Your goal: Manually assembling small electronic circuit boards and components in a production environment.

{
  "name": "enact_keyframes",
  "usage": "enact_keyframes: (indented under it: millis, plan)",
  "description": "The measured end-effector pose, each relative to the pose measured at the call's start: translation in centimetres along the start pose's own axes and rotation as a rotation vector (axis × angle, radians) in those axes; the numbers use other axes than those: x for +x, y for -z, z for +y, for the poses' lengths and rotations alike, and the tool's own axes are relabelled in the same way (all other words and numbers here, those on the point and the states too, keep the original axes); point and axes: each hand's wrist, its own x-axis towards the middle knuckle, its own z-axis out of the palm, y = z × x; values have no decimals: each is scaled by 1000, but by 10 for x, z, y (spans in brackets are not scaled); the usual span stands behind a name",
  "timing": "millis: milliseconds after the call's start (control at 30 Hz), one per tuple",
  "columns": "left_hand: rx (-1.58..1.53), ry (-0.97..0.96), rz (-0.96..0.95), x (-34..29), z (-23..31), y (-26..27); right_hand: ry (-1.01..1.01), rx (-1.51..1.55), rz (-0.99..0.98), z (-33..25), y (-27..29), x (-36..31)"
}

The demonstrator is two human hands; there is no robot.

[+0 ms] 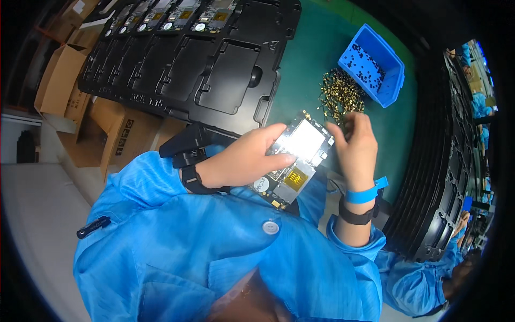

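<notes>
My left hand [241, 155] is closed on a circuit board [280, 191], its thumb lying across the face. The board is tilted and carries a shiny metal shield, an amber patch and a round white label. Beside its right edge is my right hand [358, 150], with the fingers curled and the thumb toward the board; anything between those fingertips is hidden. Just beyond the right hand lies a pile of small gold-coloured and dark parts [340, 94]. A blue bin [394, 92] with small black pieces in it stands tilted against the pile.
A black moulded tray [228, 80] at the far left holds several circuit boards [214, 19] in its back row. Stacked black trays [424, 177] rise on the right of the green table mat [303, 48]. Cardboard boxes [126, 134] stand at left. A co-worker's blue sleeve [413, 284] shows lower right.
</notes>
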Motion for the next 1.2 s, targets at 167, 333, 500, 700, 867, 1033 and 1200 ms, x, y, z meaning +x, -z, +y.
enact_keyframes:
  millis: [167,333,500,700,867,1033,1200]
  plan:
    - [12,-48,22,3,-8,-3,-28,-118,-15,-1,-10,14]
    - [-5,-75,13,1,-10,-4,36,-168,35,5,-12,23]
    - [37,-79,7,0,-10,-3,-27,9,41,3,0,27]
    - [31,-73,1,4,-11,-1,-76,95,38,5,2,28]
    - [58,-69,-5,6,-12,-2,-145,155,33,3,10,28]
    - [-86,-143,24,7,-8,-8,-87,192,98,1,11,26]
    - [136,-349,92,7,-7,-2,70,416,84,-11,31,7]
